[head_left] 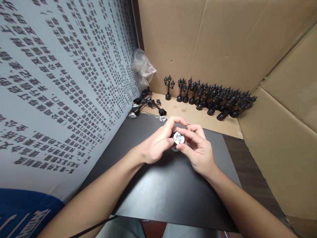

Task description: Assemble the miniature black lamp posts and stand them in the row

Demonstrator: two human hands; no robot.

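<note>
Above the dark mat, my left hand (159, 140) and my right hand (199, 148) are closed together around a small piece with a round white base insert (178, 138). The insert faces up toward me and shows a recess in its middle. A black rim around it looks like the base of a miniature street lamp, whose upper part is hidden by my fingers. My left thumb presses the insert's left edge, and my right thumb and forefinger pinch its right side. Just below it shows another white part (174, 149), partly covered.
Several black miniature street lamps (168, 88) stand on cardboard at the back right. More lamps (160, 110) lie at the back left beside loose white inserts (162, 118). A clear plastic bag (143, 67) rests in the corner. Cardboard walls (223, 36) and a printed sheet (74, 66) enclose the black mat (158, 195).
</note>
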